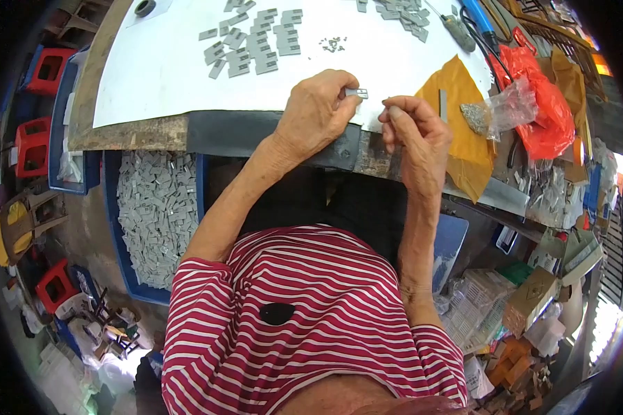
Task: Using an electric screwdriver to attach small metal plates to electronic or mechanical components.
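Note:
My left hand [316,111] pinches a small flat grey plastic part [357,92] between thumb and fingertips, above the near edge of the white table sheet [166,90]. Just to its right, my right hand [420,131] is closed in a pinch. Something tiny and dark seems to sit at its fingertips, too small to name. Beyond my hands lies a little heap of tiny pieces [333,44]. Rows of similar grey parts [257,43] lie on the sheet to the left of that heap, and another cluster of grey parts [405,15] is at the far right.
A blue bin [111,207] full of grey parts stands below the table at left. Brown paper [464,166], with a metal strip [443,106] and a pile of tiny metal bits [473,117], lies at right, beside a red plastic bag [543,117]. A blue-handled tool [479,17] lies beyond.

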A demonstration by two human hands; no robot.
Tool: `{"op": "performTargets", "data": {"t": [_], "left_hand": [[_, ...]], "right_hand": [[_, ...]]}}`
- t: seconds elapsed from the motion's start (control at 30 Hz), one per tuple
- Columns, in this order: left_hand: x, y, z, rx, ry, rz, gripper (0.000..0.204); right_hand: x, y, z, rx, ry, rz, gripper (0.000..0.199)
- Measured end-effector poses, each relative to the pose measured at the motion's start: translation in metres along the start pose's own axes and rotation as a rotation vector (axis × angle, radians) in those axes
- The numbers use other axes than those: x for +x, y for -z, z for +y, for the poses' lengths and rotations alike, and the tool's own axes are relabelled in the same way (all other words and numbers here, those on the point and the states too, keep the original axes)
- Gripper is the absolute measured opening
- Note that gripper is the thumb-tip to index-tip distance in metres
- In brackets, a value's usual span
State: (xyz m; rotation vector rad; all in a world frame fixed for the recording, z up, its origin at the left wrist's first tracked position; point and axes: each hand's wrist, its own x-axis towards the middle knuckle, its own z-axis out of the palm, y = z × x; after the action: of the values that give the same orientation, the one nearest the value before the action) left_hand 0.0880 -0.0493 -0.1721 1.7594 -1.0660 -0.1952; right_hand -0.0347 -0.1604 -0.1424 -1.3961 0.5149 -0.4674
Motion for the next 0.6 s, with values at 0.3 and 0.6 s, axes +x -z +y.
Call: {"op": "performTargets", "data": {"t": [0.3,0.6], "left_hand": [[-0.011,0.032,-0.013,0.265,-0.105,0.108,0.016],[-0.027,0.064,-0.028,0.421,0.05,0.189,0.016]], "right_hand": [[-0.009,-0.007,-0.05,0.11,0.112,-0.177,0.016],[-0.013,-0.014,-0.088,0.235,0.338,-0.451,0.021]]}}
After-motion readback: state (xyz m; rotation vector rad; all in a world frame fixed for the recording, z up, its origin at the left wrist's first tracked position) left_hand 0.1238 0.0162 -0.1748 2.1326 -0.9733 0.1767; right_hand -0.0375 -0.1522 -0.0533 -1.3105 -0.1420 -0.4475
